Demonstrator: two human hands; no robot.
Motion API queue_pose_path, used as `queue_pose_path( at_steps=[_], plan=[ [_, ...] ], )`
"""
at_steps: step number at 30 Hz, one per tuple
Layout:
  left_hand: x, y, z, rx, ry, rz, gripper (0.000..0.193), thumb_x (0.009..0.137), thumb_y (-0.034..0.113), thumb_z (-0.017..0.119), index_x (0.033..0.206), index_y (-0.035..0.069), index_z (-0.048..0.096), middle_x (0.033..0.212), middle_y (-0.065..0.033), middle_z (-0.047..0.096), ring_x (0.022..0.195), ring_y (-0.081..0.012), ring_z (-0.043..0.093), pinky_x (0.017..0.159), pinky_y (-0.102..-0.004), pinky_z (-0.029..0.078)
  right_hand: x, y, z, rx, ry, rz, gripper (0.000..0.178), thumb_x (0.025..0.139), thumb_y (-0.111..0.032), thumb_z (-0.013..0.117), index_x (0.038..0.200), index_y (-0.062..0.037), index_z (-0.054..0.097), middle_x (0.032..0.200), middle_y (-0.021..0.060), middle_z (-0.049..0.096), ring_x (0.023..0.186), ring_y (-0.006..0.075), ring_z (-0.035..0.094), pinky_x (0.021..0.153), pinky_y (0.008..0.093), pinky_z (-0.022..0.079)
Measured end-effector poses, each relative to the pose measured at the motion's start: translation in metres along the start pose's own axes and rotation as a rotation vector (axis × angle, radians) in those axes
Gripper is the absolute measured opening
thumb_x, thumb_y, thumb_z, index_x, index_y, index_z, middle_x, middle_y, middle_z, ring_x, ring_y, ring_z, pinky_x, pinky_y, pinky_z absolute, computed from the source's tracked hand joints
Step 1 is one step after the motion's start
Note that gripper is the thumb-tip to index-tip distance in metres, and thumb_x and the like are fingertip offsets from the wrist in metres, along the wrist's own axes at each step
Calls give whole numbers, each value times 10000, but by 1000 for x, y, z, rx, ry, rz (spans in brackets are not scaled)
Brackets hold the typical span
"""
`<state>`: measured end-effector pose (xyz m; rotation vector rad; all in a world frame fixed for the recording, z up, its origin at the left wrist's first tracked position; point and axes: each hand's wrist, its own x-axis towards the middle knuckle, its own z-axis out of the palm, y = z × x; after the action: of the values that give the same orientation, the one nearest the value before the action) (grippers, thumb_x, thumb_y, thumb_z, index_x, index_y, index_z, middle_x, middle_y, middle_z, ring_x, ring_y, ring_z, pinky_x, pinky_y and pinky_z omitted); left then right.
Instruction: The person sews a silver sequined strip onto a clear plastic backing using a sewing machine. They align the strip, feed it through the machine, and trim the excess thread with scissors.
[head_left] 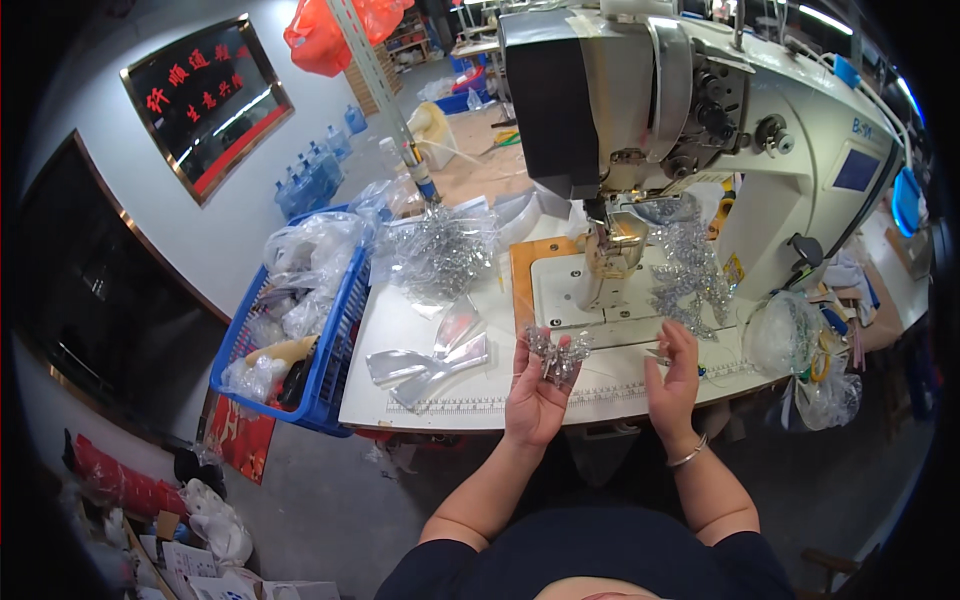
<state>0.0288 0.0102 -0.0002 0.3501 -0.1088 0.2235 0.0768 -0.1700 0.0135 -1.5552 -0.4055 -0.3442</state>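
My left hand (538,400) holds up a silver, glittering bow-shaped ornament (558,356) between thumb and fingers, over the front of the table. To its right my right hand (673,385) is raised with the fingers curled. A small pointed thing shows beside its fingertips, too small to name. Just beyond my hands stands a white post-bed sewing machine (800,190), its needle post (603,280) on a white plate. More glittering silver ornaments (692,265) lie in a heap right of the post. Flat shiny silver strips (430,360) rest on the table at the left.
A clear bag of silver ornaments (440,245) lies at the table's back left. Beside the table a blue basket (345,345) holds plastic bags. A ruler strip (480,405) runs along the front edge. Clear plastic bags (785,330) bunch up at the right end. A metal upright (375,75) rises behind.
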Motion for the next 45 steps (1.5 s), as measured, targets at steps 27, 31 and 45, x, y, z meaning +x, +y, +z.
queue_pose_path(
  at_steps=[27,31,45],
  plan=[
    [-16,-18,-8,-61,-54,-124,523,941,287,367,1442,189,255,1482,-57,290,1337,-295,322,1092,-499,272,12,9,9,789,-299,717,290,908,-79,557,1189,-9,578,968,29,625,829,113,590,716,256,527],
    [-17,-18,-7,-60,-60,-112,532,939,285,358,1448,185,237,1486,-62,279,1342,-295,313,1094,-498,269,11,12,10,790,-302,725,297,908,-78,558,1197,-14,573,954,23,627,827,108,591,710,253,526],
    [-19,-33,-12,176,12,61,631,902,-54,425,1431,235,240,1455,-63,310,1332,-260,331,1077,-435,337,1,12,19,791,-302,694,293,916,-71,544,1202,-14,569,1010,40,639,845,104,595,735,251,521]
  ],
)
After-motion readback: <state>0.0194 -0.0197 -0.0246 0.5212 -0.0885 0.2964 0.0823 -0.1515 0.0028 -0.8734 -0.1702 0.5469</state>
